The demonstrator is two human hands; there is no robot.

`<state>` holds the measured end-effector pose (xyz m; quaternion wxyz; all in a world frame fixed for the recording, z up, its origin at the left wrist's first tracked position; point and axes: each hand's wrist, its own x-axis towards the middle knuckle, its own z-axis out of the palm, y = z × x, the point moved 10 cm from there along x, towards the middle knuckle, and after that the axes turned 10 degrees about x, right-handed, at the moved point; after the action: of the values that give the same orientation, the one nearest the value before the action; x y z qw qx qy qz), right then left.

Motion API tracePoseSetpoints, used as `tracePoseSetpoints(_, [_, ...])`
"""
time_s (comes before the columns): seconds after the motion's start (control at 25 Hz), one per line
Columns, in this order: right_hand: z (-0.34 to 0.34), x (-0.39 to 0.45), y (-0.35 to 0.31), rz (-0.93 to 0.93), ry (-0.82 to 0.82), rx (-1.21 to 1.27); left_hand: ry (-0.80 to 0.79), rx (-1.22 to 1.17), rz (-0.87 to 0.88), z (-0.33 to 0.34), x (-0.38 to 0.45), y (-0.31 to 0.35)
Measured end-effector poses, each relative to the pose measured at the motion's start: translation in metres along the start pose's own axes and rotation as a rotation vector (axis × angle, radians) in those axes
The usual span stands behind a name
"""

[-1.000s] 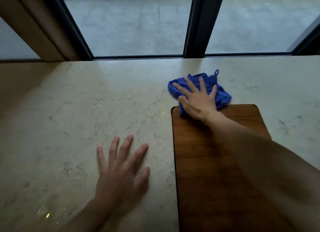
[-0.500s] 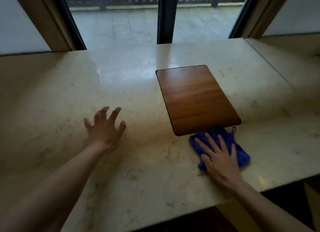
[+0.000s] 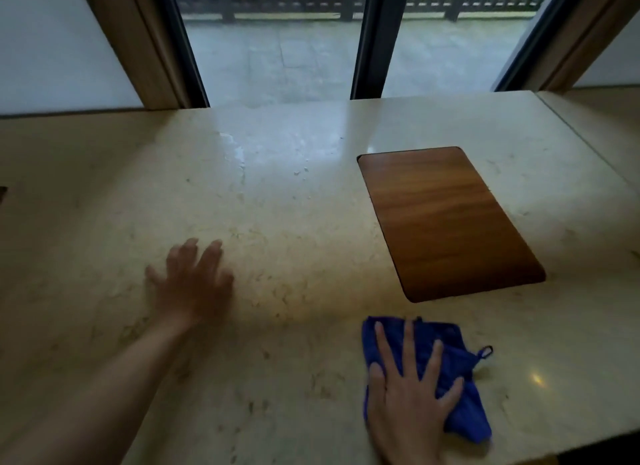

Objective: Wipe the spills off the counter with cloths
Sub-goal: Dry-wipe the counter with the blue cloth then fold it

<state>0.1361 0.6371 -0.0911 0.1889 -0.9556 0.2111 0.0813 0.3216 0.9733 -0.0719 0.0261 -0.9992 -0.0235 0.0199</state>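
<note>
A pale stone counter (image 3: 284, 222) runs beneath the window. A brown wooden board (image 3: 446, 218) lies flat toward its right side, nearer the back edge. A blue cloth (image 3: 460, 378) lies near the front edge, just in front of the board. Wet streaks (image 3: 239, 152) glisten near the back edge, left of the board.

Wiping a stone counter (image 3: 277, 222) with a blue cloth (image 3: 460, 371).

Right hand (image 3: 408, 395) flat on cloth, fingers (image 3: 408, 346) spread. Brown board (image 3: 446, 218) just past fingertips. Left hand (image 3: 194, 284) flat, blurry.

Crumpled blue cloth (image 3: 457, 371) flat on beige counter (image 3: 277, 222)
</note>
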Motion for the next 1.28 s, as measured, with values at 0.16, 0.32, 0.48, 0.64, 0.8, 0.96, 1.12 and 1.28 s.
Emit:
tracePoseSetpoints(0.16, [-0.005, 0.119, -0.06, -0.012, 0.113, 0.021, -0.007, 0.034, -0.12, 0.004, 0.052, -0.042])
tracePoseSetpoints(0.32, [-0.018, 0.269, -0.14, -0.007, 0.098, 0.027, 0.001, 0.056, -0.185, 0.014, 0.061, -0.056])
tracePoseSetpoints(0.48, [-0.029, 0.416, -0.222, -0.026, 0.062, 0.024, 0.099, 0.095, -0.17, 0.007, 0.063, -0.049])
tracePoseSetpoints(0.64, [-0.03, 0.516, -0.294, -0.035, 0.001, 0.044, 0.195, 0.182, -0.182, 0.006, 0.064, -0.048])
tracePoseSetpoints(0.8, [-0.013, 0.523, -0.361, -0.313, -0.117, -0.055, 0.19, 0.171, -0.127, 0.009, 0.069, -0.047])
tracePoseSetpoints(0.96, [0.002, 0.453, -0.352, -0.5, -0.151, -0.112, 0.062, 0.074, -0.13, 0.009, 0.064, -0.046])
tracePoseSetpoints(1.12, [0.013, 0.334, -0.293, -0.527, -0.175, -0.082, -0.074, -0.006, -0.147, 0.015, 0.061, -0.052])
tracePoseSetpoints(1.28, [0.01, 0.158, -0.186, -0.489, -0.079, -0.066, -0.115, -0.075, -0.101, 0.01, 0.052, -0.052])
